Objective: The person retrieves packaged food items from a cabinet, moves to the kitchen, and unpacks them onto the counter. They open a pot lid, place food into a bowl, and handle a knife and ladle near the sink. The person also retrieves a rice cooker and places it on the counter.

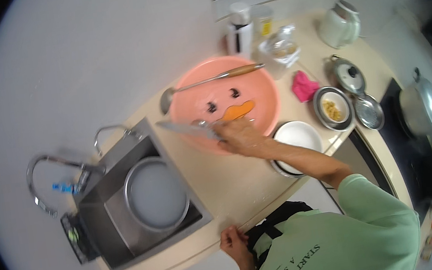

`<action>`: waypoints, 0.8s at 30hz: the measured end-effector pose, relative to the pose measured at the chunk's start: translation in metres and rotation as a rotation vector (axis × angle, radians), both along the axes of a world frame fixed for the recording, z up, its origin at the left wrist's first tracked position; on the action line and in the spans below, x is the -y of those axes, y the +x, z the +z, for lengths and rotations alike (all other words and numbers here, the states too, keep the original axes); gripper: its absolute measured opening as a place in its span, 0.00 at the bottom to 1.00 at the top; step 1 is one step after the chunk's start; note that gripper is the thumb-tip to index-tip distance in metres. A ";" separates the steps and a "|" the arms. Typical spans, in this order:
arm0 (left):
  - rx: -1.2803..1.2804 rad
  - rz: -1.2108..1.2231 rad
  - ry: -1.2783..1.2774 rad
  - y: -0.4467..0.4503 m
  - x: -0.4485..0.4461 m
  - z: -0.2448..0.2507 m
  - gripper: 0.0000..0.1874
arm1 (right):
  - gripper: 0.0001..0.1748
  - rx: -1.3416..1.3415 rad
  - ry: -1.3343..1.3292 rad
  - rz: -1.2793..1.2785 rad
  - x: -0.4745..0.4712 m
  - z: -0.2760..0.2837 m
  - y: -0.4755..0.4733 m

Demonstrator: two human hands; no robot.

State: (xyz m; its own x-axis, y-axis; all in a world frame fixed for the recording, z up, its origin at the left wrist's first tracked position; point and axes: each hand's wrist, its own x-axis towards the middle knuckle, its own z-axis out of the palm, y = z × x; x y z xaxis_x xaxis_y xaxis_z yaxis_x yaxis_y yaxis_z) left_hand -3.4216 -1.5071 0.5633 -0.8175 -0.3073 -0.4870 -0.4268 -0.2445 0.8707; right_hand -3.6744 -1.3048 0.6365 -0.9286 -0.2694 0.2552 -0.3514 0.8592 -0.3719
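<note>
My right hand (239, 136) reaches across the near side of a pink round basin (267, 105), which bears a printed face with an orange bill. It grips what looks like a knife, the blurred metal blade (182, 127) pointing left past the rim; the handle is hidden by my fingers. A ladle (208, 80) with a wooden handle lies across the basin's far side, its bowl outside the left rim. My left hand (232, 238) hangs at the counter's front edge, fingers loosely curled with nothing visible in them.
At left, a metal sink (117, 227) holds a round pan (157, 195) under a curved faucet (35, 173). White bowls (299, 136) stand by my right forearm. Beyond are a bowl of yellowish food (332, 110), a pink cloth (304, 86), a glass-lidded pot (348, 75) and a stovetop pot (421, 108).
</note>
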 end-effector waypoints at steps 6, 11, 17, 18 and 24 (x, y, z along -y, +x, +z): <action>-0.057 0.039 -0.060 -0.021 0.010 0.000 0.10 | 0.17 0.102 0.088 0.036 0.002 -0.007 -0.006; 0.005 0.039 -0.109 -0.044 0.003 0.035 0.08 | 0.18 0.076 0.097 -0.090 0.007 -0.005 -0.002; 0.066 -0.082 -0.180 -0.060 0.005 0.038 0.10 | 0.22 0.079 0.037 -0.124 -0.002 0.051 0.019; 0.037 -0.097 -0.154 -0.062 0.004 0.033 0.08 | 0.19 0.032 0.043 -0.124 -0.001 0.060 0.022; -0.058 -0.074 -0.021 -0.053 0.000 0.001 0.09 | 0.10 -0.059 -0.177 0.056 0.016 0.069 0.038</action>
State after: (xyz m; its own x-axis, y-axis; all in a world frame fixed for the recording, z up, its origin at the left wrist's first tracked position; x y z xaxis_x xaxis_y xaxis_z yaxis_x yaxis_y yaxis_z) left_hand -3.4743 -1.5074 0.5646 -0.8649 -0.2545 -0.4326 -0.3921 -0.1955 0.8989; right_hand -3.6367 -1.3206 0.7054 -0.8952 -0.2668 0.3570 -0.4230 0.7606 -0.4925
